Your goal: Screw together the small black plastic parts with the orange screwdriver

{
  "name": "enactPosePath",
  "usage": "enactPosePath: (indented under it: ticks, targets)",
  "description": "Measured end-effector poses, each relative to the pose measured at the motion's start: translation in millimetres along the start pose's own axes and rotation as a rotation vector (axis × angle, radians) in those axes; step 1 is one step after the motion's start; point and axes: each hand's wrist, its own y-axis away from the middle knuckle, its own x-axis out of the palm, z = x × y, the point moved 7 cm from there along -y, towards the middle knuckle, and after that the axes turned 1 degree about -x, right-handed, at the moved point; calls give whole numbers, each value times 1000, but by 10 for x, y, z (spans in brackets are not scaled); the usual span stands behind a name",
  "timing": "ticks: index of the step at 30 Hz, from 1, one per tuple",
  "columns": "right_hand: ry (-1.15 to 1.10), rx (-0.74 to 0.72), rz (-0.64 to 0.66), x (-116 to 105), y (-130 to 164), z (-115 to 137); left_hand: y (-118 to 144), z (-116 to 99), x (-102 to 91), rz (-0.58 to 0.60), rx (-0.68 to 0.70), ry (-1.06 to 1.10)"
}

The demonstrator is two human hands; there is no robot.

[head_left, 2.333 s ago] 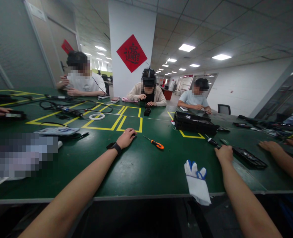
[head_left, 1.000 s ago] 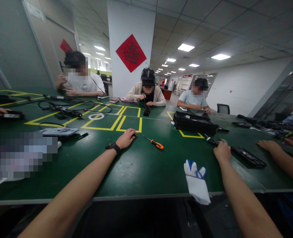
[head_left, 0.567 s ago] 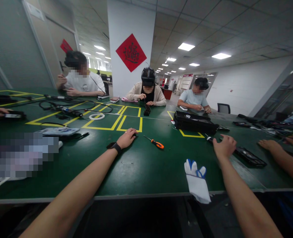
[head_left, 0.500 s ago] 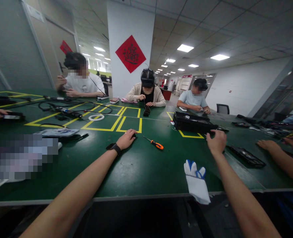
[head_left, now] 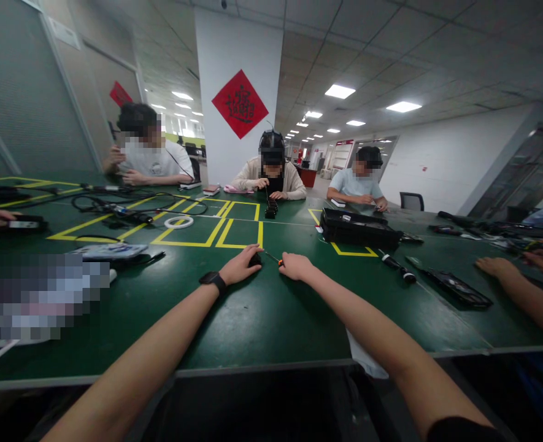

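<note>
My left hand (head_left: 240, 264), with a dark watch on its wrist, rests on the green table with its fingers curled over a small black object (head_left: 255, 260). Most of that object is hidden under the palm. To its right, my right hand (head_left: 296, 267) is closed around the orange handle of a screwdriver (head_left: 273, 256). The thin shaft points left toward the black object, its tip close to my left fingers. A white work glove (head_left: 365, 356) lies at the table's front edge, largely covered by my right forearm.
A black-handled screwdriver (head_left: 397, 267) lies to the right, near a black casing (head_left: 358, 228) and a flat black part (head_left: 450, 282). A white ring of tape (head_left: 178, 221) and cables (head_left: 128, 205) are at left. People sit across the table; another person's hand (head_left: 499, 268) rests at right.
My right hand has moved left from beside the black casing and taken hold of the orange screwdriver. The black-handled screwdriver now shows where that hand was. My left hand has shifted slightly right.
</note>
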Motion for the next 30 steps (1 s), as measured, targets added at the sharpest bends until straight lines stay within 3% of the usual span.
enactPosePath:
  ticks: [3,6,8,10,12,14,18,22,25,30]
  targets:
    - [-102,34,-129,45,16,-102,-27,33,-66,-135,-68,-2]
    - [-242,45,-230,52,36,-220,-32,264,-142,-340,-397,-44]
    - [-350,46,-274,51,25,-289,-27,437,-89,-319,-656,-82]
    - [-463,40,-305,51,0,-341,-89,504,26,-184,-744,-134]
    - [-583,25,-325,54,-29,-369,-177,481,120,-91,-708,-184]
    - [-714,2,-336,61,-57,-376,-232,421,182,-80,-660,-198]
    - [-974,-35,-327,77,-96,-358,-241,273,271,-117,-559,-152]
    - [-1166,-66,-311,79,-103,-362,-232,149,245,-213,-361,111]
    - [-1262,-63,-292,93,-112,-395,-213,204,168,-293,-373,209]
    - [-1347,-38,-269,123,-140,-427,-205,308,128,-356,-461,181]
